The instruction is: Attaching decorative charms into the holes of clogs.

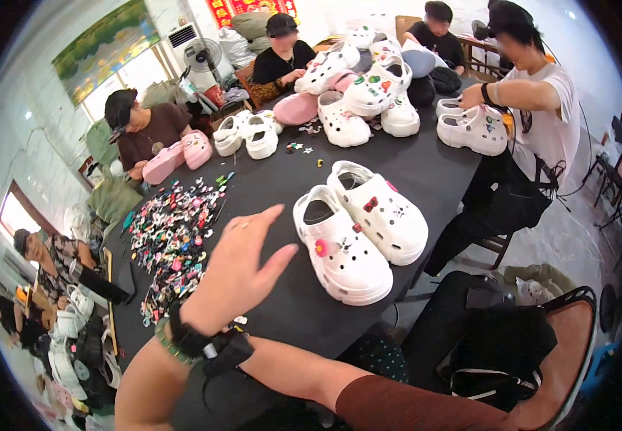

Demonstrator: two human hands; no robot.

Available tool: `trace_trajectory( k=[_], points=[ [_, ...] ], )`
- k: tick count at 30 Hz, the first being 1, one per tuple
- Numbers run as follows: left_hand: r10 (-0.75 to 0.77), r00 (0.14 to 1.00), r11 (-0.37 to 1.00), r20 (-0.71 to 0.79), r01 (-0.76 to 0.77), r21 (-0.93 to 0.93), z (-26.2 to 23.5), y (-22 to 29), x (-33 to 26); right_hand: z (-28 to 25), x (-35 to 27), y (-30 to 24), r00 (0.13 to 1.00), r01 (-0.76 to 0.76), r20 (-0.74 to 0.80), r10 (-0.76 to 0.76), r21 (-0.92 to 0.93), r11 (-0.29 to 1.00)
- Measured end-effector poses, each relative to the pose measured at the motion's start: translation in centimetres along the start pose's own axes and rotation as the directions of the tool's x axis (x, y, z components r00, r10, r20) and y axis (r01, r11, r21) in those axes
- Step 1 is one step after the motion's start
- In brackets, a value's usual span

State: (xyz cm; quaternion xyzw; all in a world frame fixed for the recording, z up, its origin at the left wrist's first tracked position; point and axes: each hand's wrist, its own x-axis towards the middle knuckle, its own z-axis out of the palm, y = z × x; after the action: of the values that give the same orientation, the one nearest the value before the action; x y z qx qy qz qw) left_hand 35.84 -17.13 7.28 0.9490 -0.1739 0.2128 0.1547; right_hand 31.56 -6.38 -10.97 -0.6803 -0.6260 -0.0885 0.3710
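Observation:
My left hand (241, 255) hovers over the table, fingers stretched out and thumb apart, with nothing in it. Just right of it stand two white clogs, side by side. The nearer clog (354, 276) bears a pink flower charm (321, 248); the farther clog (401, 230) has a red charm shaped like glasses (370, 204). Under and beyond my left hand spreads a pile of small colourful shoe charms (171, 244). My right forearm (296, 370), brown-sleeved, crosses from the lower right beneath my left wrist. My right hand is hidden behind that wrist, so its fingers do not show.
Clogs in white, pink and black, many with charms, are heaped at the table's far side (368, 93). Several people sit or stand around the dark table (275, 172); one at the right handles white clogs (472, 129). A chair (559, 359) with a black bag stands at lower right.

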Motion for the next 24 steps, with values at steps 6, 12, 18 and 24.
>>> trace_trajectory(
  k=[6, 12, 18, 24],
  points=[
    [-0.340, 0.827, 0.892, 0.447, 0.434, -0.125, 7.4, 0.1, 9.5, -0.8, -0.4, -0.2, 0.999, 0.043, -0.018, -0.042, 0.066, 0.997],
    [-0.251, 0.745, 0.793, 0.618, 0.524, -0.310, 13.0, -2.8, 12.7, -0.9, -0.9, -0.1, 0.998, 0.064, -0.022, -0.062, 0.117, 0.991],
    [-0.333, 0.736, 0.766, 0.590, 0.576, -0.286, 13.4, -3.1, 12.5, -0.8, -0.9, -0.4, 0.996, 0.086, -0.028, -0.083, 0.143, 0.986],
    [-0.336, 0.911, 0.850, 0.240, 0.403, -0.340, 9.8, 0.4, 8.7, -0.5, -0.7, -0.7, 0.996, 0.089, -0.034, -0.085, 0.149, 0.985]
  ],
)
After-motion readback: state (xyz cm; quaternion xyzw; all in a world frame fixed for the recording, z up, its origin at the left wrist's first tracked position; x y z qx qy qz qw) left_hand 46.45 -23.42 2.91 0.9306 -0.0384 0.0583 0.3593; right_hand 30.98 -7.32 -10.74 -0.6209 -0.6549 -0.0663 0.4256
